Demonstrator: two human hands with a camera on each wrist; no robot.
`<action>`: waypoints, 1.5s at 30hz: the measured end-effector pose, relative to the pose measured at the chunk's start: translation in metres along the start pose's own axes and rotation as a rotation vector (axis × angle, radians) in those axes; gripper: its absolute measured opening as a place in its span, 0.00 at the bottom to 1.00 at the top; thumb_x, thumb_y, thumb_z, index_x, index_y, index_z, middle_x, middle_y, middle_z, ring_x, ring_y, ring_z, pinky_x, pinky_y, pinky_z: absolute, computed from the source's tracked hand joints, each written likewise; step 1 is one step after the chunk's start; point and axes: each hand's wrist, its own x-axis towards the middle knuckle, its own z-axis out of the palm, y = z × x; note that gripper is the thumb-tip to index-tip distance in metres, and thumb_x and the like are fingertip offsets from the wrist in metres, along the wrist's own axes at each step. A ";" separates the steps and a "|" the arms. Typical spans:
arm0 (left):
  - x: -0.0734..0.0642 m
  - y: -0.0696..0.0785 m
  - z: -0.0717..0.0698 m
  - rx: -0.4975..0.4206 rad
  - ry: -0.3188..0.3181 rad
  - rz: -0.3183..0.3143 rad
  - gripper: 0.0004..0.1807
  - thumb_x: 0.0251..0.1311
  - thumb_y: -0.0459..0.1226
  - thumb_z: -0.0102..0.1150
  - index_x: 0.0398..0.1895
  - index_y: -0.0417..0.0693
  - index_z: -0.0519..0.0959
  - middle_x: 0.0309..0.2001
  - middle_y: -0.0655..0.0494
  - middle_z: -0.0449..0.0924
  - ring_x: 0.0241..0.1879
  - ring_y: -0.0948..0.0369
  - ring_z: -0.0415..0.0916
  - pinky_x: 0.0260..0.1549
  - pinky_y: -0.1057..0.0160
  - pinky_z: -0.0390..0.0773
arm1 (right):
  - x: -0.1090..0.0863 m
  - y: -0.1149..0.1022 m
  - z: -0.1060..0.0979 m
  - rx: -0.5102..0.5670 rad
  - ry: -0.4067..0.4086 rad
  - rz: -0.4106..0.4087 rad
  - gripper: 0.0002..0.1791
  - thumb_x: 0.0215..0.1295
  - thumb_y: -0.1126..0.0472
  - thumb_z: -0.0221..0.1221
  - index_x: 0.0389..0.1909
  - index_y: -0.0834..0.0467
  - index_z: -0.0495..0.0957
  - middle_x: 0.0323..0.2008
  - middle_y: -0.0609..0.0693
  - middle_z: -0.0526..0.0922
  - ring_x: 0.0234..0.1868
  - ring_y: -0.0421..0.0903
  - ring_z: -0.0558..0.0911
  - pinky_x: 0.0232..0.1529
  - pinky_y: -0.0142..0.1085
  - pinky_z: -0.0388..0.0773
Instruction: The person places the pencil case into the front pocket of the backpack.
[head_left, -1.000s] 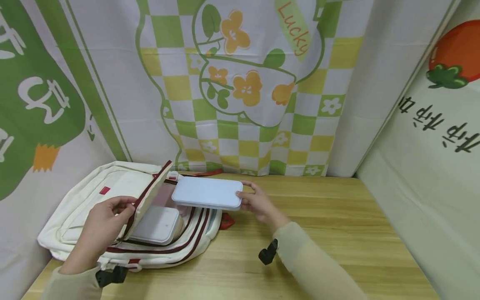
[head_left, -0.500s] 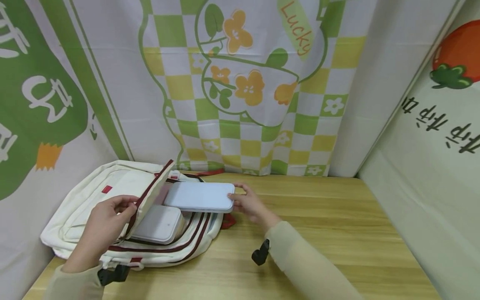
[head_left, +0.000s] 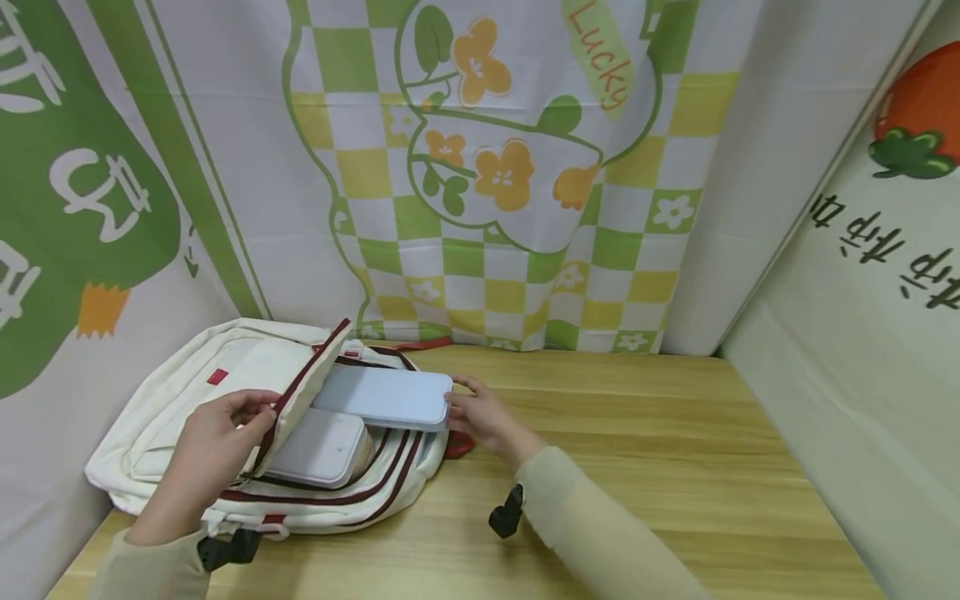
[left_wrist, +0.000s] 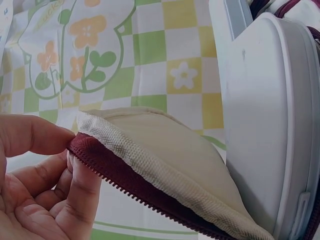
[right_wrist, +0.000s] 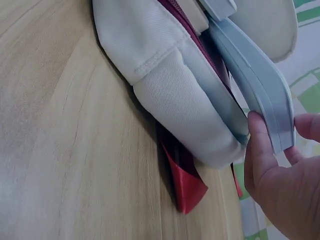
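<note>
A cream backpack [head_left: 247, 367] with dark red zippers lies on the table at the left. My left hand [head_left: 221, 437] pinches the zippered edge of its front flap [left_wrist: 150, 170] and holds it raised. By its right end, my right hand [head_left: 487, 418] grips a flat pale blue case [head_left: 397, 396], thumb on one face and fingers on the other. The far end of this case is inside the opening, partly hidden by the flap. Nearer to me in the opening sits a white rounded box [head_left: 318, 450], apart from both hands.
The wooden table [head_left: 615, 433] stretches to the right of the backpack. A red strap [right_wrist: 185, 185] sticks out from the bag's side. A patterned curtain [head_left: 510, 275] hangs behind, and printed cloth walls [head_left: 847, 333] close off both sides.
My right hand has moved left and slightly down, sliding the pale blue case further under the flap. The left hand keeps its hold on the flap, almost unmoved.
</note>
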 end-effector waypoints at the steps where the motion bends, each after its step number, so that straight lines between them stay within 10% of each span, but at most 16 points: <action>1: 0.000 0.000 0.000 0.003 0.001 0.001 0.15 0.70 0.32 0.54 0.54 0.31 0.81 0.38 0.49 0.84 0.34 0.65 0.76 0.29 0.68 0.76 | 0.000 0.000 0.002 -0.004 -0.005 -0.001 0.27 0.78 0.68 0.53 0.74 0.63 0.63 0.42 0.57 0.79 0.36 0.44 0.83 0.39 0.35 0.83; 40: -0.003 0.011 0.011 0.075 0.025 0.136 0.12 0.64 0.29 0.58 0.47 0.33 0.85 0.32 0.54 0.83 0.28 0.65 0.75 0.27 0.67 0.73 | 0.022 -0.006 0.077 -0.111 0.033 -0.041 0.29 0.70 0.73 0.59 0.72 0.65 0.69 0.42 0.60 0.79 0.37 0.48 0.83 0.47 0.42 0.85; 45: -0.002 0.009 0.011 0.093 0.016 0.147 0.12 0.65 0.30 0.58 0.47 0.34 0.85 0.33 0.53 0.84 0.30 0.63 0.76 0.28 0.66 0.74 | 0.027 -0.005 0.083 -0.185 0.047 -0.037 0.29 0.71 0.71 0.59 0.73 0.64 0.69 0.56 0.63 0.79 0.38 0.48 0.84 0.45 0.41 0.85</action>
